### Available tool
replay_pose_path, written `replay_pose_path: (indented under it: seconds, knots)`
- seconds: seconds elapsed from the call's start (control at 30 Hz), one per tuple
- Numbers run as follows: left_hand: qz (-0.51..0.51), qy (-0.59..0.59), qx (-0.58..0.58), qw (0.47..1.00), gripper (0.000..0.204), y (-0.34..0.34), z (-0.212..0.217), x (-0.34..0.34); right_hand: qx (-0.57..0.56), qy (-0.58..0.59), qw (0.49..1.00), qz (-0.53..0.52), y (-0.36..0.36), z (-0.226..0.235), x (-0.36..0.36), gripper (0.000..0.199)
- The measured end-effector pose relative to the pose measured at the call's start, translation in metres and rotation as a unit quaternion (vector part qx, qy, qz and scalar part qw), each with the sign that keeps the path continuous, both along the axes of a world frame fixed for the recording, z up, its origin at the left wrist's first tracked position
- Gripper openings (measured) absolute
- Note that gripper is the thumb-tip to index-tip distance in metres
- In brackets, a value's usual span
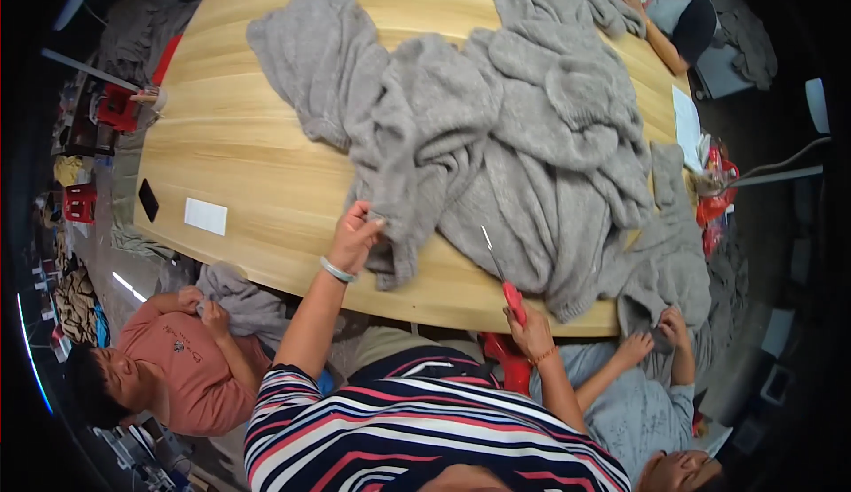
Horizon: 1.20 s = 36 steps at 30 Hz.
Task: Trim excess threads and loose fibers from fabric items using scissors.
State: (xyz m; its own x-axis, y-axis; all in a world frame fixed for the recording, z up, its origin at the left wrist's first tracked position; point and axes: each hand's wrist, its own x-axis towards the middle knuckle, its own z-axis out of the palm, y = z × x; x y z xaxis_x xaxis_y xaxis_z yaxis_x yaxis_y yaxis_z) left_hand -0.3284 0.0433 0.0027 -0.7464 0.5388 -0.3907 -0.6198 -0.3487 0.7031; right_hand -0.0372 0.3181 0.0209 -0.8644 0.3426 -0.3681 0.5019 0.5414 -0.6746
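Toward the table's near edge, my left hand [355, 242] is closed, its fingers pinching the end of a grey knitted garment [443, 84] that lies bunched across the middle of the table. A narrow sleeve-like part hangs from those fingers. My right hand [534, 334], near the front edge, is wrapped round a slim tool [512, 301] with a red handle and a long thin metal end. The metal points away from me, over the garment's lower folds. Whether it has one shaft or two blades I cannot tell.
More grey knitwear [576, 75] is heaped at the right of the wooden table [239, 137]. A white paper [206, 215] and a black phone [148, 199] lie left. People sit at near left [195, 359], near right [629, 403] and far right [678, 13], handling grey knitwear.
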Motion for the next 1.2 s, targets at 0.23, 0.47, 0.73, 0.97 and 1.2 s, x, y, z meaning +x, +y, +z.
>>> replay_pose_path:
  seconds: [0.23,0.47,0.73,0.97,1.2]
  knots:
    - [0.012,-0.028,0.000,1.000,0.042,0.006,-0.035,0.004,-0.018,-0.026,0.999,0.009,-0.001,0.001,-0.014,0.018]
    - [-0.055,-0.030,0.069,0.996,0.038,-0.013,-0.030,0.011,-0.017,-0.025,0.999,0.026,-0.004,0.010,-0.020,0.022]
    - [-0.121,-0.018,-0.025,0.992,0.029,-0.011,-0.047,0.034,-0.007,-0.060,0.998,0.024,-0.011,0.001,0.008,0.029]
    - [-0.124,0.027,-0.096,0.987,0.025,0.008,-0.035,0.014,0.005,-0.006,0.999,0.031,-0.012,-0.002,0.000,0.023]
    - [-0.067,-0.043,-0.068,0.994,0.021,0.014,-0.059,0.014,-0.008,-0.035,0.998,0.061,-0.025,0.004,-0.006,0.019]
